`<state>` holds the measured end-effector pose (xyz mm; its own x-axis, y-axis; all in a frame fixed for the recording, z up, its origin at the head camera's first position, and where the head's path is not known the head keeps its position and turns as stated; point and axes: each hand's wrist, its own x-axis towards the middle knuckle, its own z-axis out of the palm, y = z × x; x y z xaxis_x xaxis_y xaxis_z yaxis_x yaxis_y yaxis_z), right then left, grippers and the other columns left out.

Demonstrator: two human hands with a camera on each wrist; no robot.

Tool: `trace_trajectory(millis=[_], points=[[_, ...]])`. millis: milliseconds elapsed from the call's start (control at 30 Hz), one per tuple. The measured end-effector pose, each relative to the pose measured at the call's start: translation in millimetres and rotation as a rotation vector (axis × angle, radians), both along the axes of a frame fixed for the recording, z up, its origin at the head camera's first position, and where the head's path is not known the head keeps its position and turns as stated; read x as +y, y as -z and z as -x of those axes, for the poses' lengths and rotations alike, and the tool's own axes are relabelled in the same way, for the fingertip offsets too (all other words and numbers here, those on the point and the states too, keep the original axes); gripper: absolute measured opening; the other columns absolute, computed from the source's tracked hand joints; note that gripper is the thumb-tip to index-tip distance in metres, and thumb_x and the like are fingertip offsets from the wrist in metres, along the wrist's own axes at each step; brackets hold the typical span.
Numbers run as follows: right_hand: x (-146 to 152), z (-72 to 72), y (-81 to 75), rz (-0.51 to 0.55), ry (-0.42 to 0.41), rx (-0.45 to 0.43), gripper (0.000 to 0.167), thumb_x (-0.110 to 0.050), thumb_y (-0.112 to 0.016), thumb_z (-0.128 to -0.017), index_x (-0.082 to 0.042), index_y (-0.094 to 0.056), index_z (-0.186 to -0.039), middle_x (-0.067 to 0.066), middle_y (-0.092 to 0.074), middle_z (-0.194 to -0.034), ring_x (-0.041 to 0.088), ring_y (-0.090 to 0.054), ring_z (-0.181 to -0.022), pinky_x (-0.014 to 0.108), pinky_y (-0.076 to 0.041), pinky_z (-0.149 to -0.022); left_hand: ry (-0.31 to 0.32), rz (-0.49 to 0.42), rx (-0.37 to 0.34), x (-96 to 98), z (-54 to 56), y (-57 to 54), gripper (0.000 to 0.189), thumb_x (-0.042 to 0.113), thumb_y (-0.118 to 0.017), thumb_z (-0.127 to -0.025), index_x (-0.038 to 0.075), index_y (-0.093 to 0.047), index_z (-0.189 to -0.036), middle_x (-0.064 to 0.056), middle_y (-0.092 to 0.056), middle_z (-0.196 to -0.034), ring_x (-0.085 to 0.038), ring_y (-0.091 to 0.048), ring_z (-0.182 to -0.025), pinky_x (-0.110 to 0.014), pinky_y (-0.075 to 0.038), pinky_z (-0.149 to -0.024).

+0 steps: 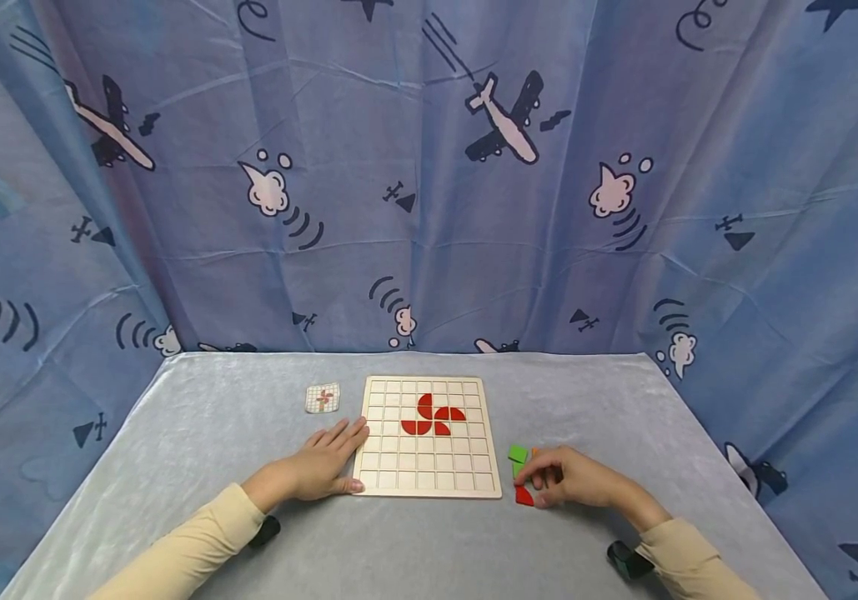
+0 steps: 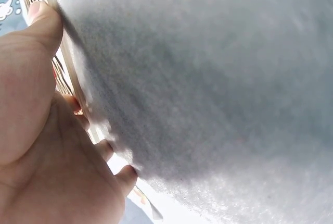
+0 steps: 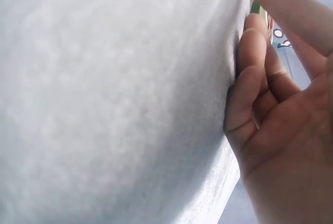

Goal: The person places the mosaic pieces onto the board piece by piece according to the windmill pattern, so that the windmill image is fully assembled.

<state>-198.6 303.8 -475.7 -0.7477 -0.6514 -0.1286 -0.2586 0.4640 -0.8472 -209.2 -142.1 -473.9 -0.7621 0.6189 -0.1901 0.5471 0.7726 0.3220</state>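
A pale square grid board [image 1: 388, 481] lies on the table, with several red quarter-round tiles [image 1: 417, 427] forming a pinwheel on its upper middle. My left hand [image 1: 321, 465] lies spread at the board's left edge, fingertips and thumb on the rim. In the left wrist view, the thumb [image 2: 46, 23] rests along the board's edge. To the right of the board, my right hand [image 1: 579, 479] pinches a red tile [image 1: 524, 496] between index finger and thumb, close on the table. In the right wrist view the other fingers [image 3: 250, 52] are curled and the red tile is hidden.
Two green tiles [image 1: 518, 453] and an orange tile [image 1: 536, 451] lie by the right hand, partly covered by it. A small pattern card [image 1: 323, 398] with a pinwheel print lies left of the board. A blue printed curtain [image 1: 429, 250] hangs around the grey-clothed table [image 1: 429, 550].
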Motion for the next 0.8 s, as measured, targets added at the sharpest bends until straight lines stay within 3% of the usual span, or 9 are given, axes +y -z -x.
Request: trace_trajectory(millis=[300, 567, 800], points=[[-2.9, -3.0, -1.3, -0.007, 0.011, -0.01, 0.036, -0.01, -0.082, -0.077, -0.004, -0.073, -0.111, 0.023, -0.059, -0.088, 0.0, -0.045, -0.062, 0.017, -0.042, -0.055, 0.009, -0.017, -0.013, -0.4, 0.2, 0.0, 0.087, 0.049, -0.057, -0.096, 0.0, -0.018, -0.157, -0.019, -0.011, -0.167, -0.045, -0.012, -0.153, -0.065, -0.019, -0.117], [-6.0, -5.6, 1.4, -0.01, 0.027, 0.099, 0.03, -0.015, -0.086, -0.073, -0.009, -0.071, -0.099, 0.019, -0.058, -0.083, 0.0, -0.046, -0.063, 0.019, -0.043, -0.055, 0.001, -0.003, -0.002, 0.0, -0.3, -0.4, 0.087, 0.049, -0.057, -0.096, 0.001, -0.018, -0.157, -0.017, -0.012, -0.167, -0.043, -0.013, -0.154, -0.064, -0.02, -0.118], [-6.1, -6.4, 5.0, -0.018, 0.04, 0.136, 0.03, -0.02, -0.088, -0.072, -0.009, -0.069, -0.093, 0.017, -0.057, -0.082, -0.002, -0.046, -0.063, 0.019, -0.043, -0.056, -0.003, -0.004, -0.003, -0.4, -0.7, 1.5, 0.087, 0.049, -0.057, -0.096, 0.002, -0.019, -0.157, -0.017, -0.012, -0.167, -0.042, -0.013, -0.154, -0.063, -0.02, -0.118]])
